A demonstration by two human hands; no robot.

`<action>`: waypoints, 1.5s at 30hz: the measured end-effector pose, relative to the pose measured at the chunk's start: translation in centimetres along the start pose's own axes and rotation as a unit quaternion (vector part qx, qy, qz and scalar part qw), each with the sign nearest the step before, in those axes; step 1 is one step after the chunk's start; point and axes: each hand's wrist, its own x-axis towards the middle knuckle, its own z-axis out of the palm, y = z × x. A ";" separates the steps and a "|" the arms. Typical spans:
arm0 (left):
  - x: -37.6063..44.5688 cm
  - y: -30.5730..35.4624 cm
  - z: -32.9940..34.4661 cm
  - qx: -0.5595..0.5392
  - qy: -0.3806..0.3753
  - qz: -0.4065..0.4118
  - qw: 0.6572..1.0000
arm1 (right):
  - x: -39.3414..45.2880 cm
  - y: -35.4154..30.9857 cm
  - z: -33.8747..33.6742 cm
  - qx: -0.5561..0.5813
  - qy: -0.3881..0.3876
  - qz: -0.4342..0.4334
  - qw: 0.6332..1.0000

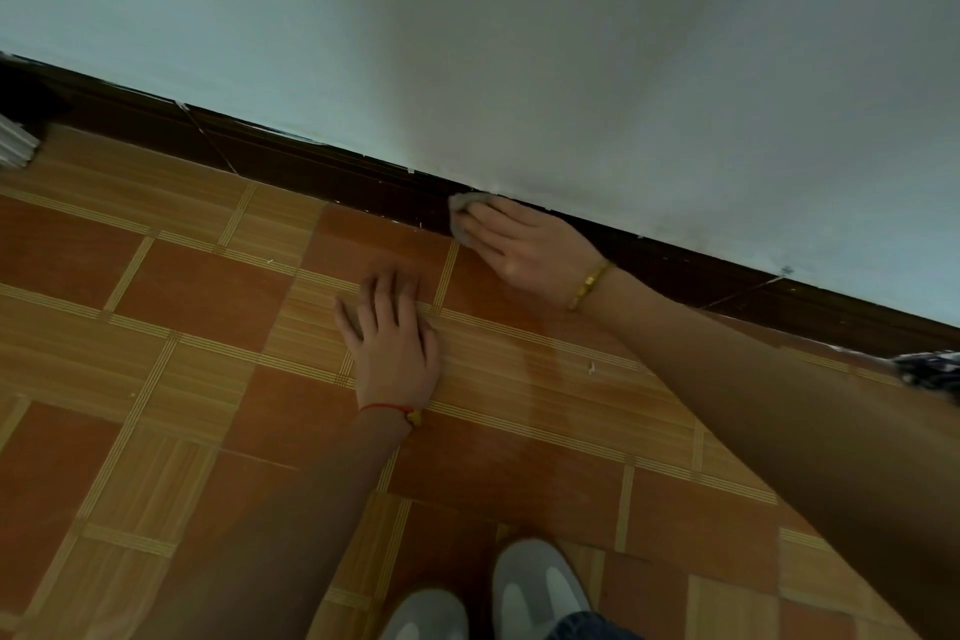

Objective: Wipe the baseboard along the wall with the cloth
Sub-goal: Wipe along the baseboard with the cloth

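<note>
A dark brown baseboard [311,161] runs diagonally from upper left to lower right under a pale wall [519,42]. My right hand [530,250], with a gold bracelet on the wrist, presses a small grey cloth [462,213] flat against the baseboard near the middle of the view. Most of the cloth is hidden under the fingers. My left hand [392,333], with a red string at the wrist, lies flat on the tiled floor [182,301] with fingers spread and nothing in it.
The floor has orange and wood-pattern tiles. My two grey shoes [498,598] show at the bottom edge. A stack of pale boards [15,140] sits at the far left by the baseboard. A dark patterned object [930,369] lies at the right edge.
</note>
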 end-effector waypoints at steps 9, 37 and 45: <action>-0.1 -0.1 -0.1 -0.016 -0.008 0.004 1.000 | -4.1 0.8 -1.7 0.010 -0.058 0.022 0.998; -1.1 3.9 0.9 -0.003 -0.024 0.023 0.999 | -5.3 1.4 -1.0 0.015 -0.002 0.017 1.000; -1.1 4.1 0.9 -0.024 -0.004 0.025 0.999 | -15.5 3.1 -1.1 -0.017 -0.048 -0.014 0.999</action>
